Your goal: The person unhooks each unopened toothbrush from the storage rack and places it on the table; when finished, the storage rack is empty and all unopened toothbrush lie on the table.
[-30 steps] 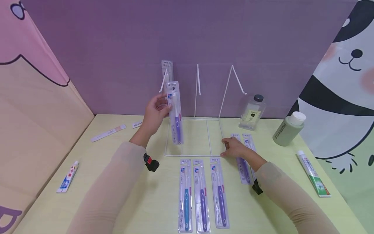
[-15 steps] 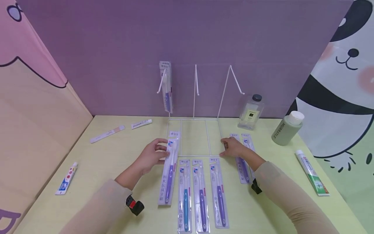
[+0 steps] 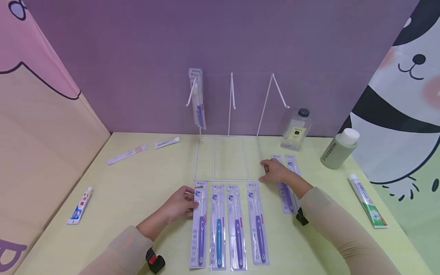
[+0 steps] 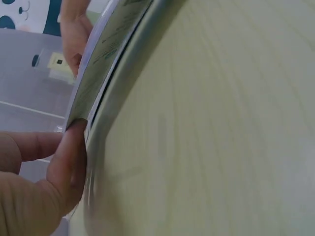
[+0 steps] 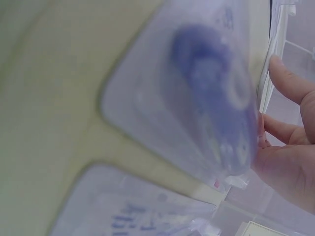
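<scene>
My left hand [image 3: 179, 204] pinches the edge of a packaged purple toothbrush [image 3: 201, 233], which lies close over the table; in the left wrist view the thumb presses the edge of its pack [image 4: 106, 54]. Just right of it lie packaged toothbrushes: a blue one [image 3: 219, 233] and two purple ones, the nearer [image 3: 238, 236] and the farther [image 3: 259, 233]. Behind them stands a white wire rack [image 3: 229, 118] with three hooks. Another packaged toothbrush [image 3: 198, 101] hangs on its left hook. My right hand [image 3: 275, 171] holds the right side of the rack's base between thumb and fingers.
Two packaged toothbrushes, one [image 3: 285, 193] and another [image 3: 292, 164], lie partly under the right forearm. A clear bottle [image 3: 296, 131] and a green bottle [image 3: 338, 151] stand behind. Toothpaste tubes lie right [image 3: 368, 202] and left [image 3: 80, 206]. A small tube [image 3: 167, 143] and a narrow packet [image 3: 127, 154] lie back left.
My left hand has brought the purple toothbrush down from beside the rack's left hook to the left end of the front row. The right hand stays at the rack's base.
</scene>
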The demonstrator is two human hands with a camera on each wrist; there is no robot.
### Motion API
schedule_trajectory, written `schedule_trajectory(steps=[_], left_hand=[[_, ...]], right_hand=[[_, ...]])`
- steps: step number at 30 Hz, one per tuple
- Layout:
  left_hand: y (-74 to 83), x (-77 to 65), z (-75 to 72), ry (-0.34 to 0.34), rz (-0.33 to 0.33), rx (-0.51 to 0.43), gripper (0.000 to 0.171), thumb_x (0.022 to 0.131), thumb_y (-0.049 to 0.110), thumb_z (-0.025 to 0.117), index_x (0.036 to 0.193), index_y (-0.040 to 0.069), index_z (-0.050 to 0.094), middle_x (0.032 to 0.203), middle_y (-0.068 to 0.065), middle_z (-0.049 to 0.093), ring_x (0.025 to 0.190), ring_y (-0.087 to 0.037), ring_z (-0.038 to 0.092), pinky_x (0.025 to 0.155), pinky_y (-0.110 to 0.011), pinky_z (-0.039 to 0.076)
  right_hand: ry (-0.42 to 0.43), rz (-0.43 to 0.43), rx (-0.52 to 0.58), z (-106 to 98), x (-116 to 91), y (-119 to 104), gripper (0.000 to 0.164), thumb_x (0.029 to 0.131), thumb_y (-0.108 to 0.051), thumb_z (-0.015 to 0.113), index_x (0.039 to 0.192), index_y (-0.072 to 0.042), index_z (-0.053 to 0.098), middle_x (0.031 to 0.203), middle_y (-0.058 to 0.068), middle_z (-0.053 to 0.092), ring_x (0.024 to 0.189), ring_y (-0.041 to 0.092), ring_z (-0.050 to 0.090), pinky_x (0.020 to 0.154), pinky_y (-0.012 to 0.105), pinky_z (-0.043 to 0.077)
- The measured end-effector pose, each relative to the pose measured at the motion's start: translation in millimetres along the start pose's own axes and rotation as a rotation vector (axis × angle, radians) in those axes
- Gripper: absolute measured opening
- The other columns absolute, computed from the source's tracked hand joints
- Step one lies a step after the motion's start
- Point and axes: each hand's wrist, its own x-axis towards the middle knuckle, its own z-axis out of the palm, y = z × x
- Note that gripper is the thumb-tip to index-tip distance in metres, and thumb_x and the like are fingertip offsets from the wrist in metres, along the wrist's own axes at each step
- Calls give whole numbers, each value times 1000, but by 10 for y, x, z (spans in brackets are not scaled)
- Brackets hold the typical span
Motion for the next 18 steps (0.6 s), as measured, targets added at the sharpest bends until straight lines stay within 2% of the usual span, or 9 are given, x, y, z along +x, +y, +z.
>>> schedule_trajectory(steps=[3, 7, 11, 14, 18], left_hand=[[9, -7, 2, 16, -13, 96, 40, 81, -7, 60, 115, -6, 39, 93, -17, 50, 70, -24, 57, 57, -35, 52], [100, 9, -62, 40, -14, 301, 45, 80, 0, 64, 118, -7, 41, 88, -13, 53, 64, -22, 58, 55, -33, 52], [251, 128, -196, 52, 12, 473, 52, 82, 9, 65, 124, -7, 38, 87, -11, 55, 60, -21, 58, 54, -31, 51], [442, 286, -335, 69, 71, 510, 53, 85, 13, 63, 127, -4, 36, 96, -12, 55, 64, -22, 60, 58, -31, 51], [806, 538, -488, 141, 196, 441, 45, 88, 13, 58, 126, -1, 39, 105, -15, 54, 75, -27, 61, 63, -33, 52]], right_hand=[[5, 1, 2, -2, -1, -1, 75, 73, -26, 76, 133, 2, 39, 105, 12, 44, 92, 24, 43, 85, 38, 39], [8, -17, 15, -23, 0, -2, 76, 73, -25, 76, 133, 4, 39, 106, 14, 45, 94, 25, 43, 86, 39, 39], [6, -20, 17, -19, -3, 4, 76, 73, -24, 76, 133, 4, 39, 107, 13, 45, 94, 25, 43, 87, 38, 39], [4, -16, 25, -6, 8, 15, 76, 73, -24, 76, 133, 3, 38, 107, 13, 44, 95, 24, 43, 86, 38, 39], [3, -13, 22, 1, 25, 28, 76, 73, -24, 76, 134, 2, 38, 106, 12, 44, 94, 24, 42, 86, 38, 39]])
